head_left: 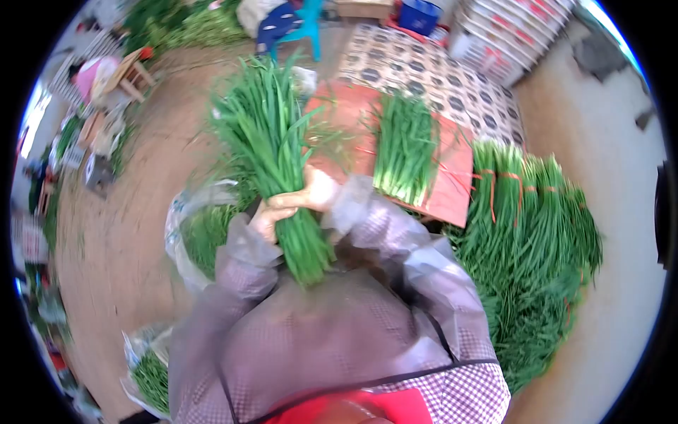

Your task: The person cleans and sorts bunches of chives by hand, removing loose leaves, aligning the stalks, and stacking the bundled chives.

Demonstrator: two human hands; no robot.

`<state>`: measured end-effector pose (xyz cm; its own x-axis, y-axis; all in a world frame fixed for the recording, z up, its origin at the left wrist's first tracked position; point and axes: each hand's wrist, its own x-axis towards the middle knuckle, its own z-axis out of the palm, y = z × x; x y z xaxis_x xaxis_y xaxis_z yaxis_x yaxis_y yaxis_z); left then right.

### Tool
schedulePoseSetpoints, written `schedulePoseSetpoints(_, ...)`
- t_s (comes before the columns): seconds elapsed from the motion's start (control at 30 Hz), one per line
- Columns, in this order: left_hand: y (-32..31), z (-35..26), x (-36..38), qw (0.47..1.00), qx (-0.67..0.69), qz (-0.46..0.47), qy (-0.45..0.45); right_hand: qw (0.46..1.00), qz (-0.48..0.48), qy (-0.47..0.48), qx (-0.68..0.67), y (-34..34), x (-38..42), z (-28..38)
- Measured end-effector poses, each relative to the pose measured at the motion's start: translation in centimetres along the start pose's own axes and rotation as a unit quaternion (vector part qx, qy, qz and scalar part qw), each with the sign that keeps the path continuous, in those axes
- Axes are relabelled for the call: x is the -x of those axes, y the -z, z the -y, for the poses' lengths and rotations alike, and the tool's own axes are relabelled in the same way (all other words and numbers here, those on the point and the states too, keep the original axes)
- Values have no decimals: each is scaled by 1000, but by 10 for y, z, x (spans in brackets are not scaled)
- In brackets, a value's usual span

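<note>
A thick bunch of garlic chives (265, 134) stands out in front of my chest, its spread leaves pointing away from me. My left hand (264, 220) is closed around its lower part from the left. Just above, my right hand (316, 191) grips the same bunch from the right, and the two hands touch. The near end of the bunch hangs over my apron. To the right, another flat bundle of chives (406, 148) lies on a reddish board (450, 169), beside my right sleeve. Loose leaf scraps (330, 145) are strewn on the board's left part.
Bundles tied with red bands (508, 184) are heaped at the right. A plastic bag of greens (185, 226) sits at my left, and another bag (148, 374) lies lower left. Stacked white crates (494, 49), a blue basket (418, 17) and a turquoise chair (308, 28) stand beyond.
</note>
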<state>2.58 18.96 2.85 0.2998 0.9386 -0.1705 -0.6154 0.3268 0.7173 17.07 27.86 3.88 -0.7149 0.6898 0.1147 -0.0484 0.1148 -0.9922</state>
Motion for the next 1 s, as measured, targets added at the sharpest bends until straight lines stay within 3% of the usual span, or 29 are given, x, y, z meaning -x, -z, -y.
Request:
schedulePoseSetpoints(0.03, -10, 0, -3, 1000, -2, 12, 17, 994, 0, 83, -77, 0, 9, 32)
schedulePoseSetpoints(0.17, -49, -16, -14, 996, -27, 59, 54, 990, -40, 59, -120, 17, 23, 35)
schedulePoseSetpoints(0.27, -58, -25, -41, 980, -55, 123, 149, 984, -75, 35, -158, 39, 28, 35)
schedulePoseSetpoints(0.37, -74, -23, -71, 966, -37, 9, 256, 960, -142, 66, -233, 65, 35, 49)
schedulePoseSetpoints(0.43, -115, -22, -91, 970, -69, -24, 230, 941, -165, 65, -288, 95, 45, 58)
schedulePoseSetpoints(0.5, -158, -18, -104, 984, -118, 8, 130, 942, -210, 54, -256, 131, 61, 58)
schedulePoseSetpoints(0.57, -149, -17, -134, 959, -201, 113, 166, 911, -247, -4, -331, 166, 72, 55)
schedulePoseSetpoints(0.6, -143, -17, -148, 952, -191, 193, 140, 886, -268, -43, -376, 181, 81, 55)
schedulePoseSetpoints(0.63, -116, -4, -176, 945, -246, 186, 112, 857, -287, -81, -419, 197, 89, 57)
schedulePoseSetpoints(0.73, -101, 0, -187, 959, -232, 107, 127, 839, -332, -84, -423, 242, 109, 53)
schedulePoseSetpoints(0.8, -79, 20, -198, 948, -250, -23, 194, 844, -319, -93, -422, 284, 113, 25)
schedulePoseSetpoints(0.93, -67, 56, -204, 930, -262, -63, 250, 825, -342, -169, -417, 310, 109, -14)
schedulePoseSetpoints(1.0, -66, 67, -211, 936, -237, -35, 257, 829, -348, -184, -397, 310, 97, -39)
